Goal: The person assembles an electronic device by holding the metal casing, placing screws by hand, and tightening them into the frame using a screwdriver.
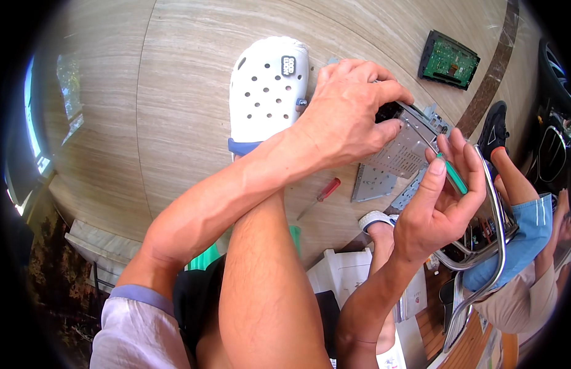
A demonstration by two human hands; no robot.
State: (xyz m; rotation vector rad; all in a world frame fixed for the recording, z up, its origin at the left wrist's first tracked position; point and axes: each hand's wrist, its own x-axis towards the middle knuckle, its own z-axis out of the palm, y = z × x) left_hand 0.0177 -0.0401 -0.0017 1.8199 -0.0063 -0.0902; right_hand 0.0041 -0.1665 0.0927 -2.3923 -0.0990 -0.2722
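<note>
My left hand (350,107) is closed over a silver metal electronics case (399,150), its fingers across the top and its thumb along the near side. Rows of small slots run over the case's face, and a metal bracket (441,120) stands out at its far right edge. Between the thumb and fingers of my right hand (442,200) is a screwdriver with a green handle (453,174). Its thin shaft points up and left onto the case near my left thumb. The contact point of its tip is too small to make out.
A black-framed green circuit board (451,59) lies on the tiled floor at far right. Flat metal plates (371,183) and a red-handled screwdriver (328,189) lie nearer. My white clog (270,86) is left of the case. A metal-framed chair (501,246) and another person's leg (516,181) are at right.
</note>
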